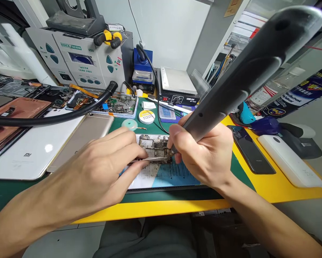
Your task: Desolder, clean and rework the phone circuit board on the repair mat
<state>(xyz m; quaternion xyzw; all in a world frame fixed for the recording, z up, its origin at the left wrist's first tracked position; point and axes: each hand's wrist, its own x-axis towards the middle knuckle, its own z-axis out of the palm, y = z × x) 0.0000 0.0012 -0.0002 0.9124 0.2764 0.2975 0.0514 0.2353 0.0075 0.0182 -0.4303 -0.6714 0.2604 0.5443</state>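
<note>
A bare phone circuit board (159,144) lies on a white-and-blue printed sheet (144,182) in front of me. My left hand (107,163) comes in from the left and pinches thin metal tweezers (157,158), whose tips reach across the lower right part of the board. Wrapped round the lower end of a thick dark grey pen-shaped tool (230,82) is my right hand (203,150). This tool leans up to the right, and its narrow tip points down at the board's right side, close to the tweezer tips. My fingers partly hide the board's right edge.
A hot air station (82,61) stands back left, its black hose (69,120) crossing over several phones and loose boards. A hot plate (178,80), a round yellow-and-white tin (147,116) and a spool (129,124) sit behind the board. Phones (250,148) lie at right.
</note>
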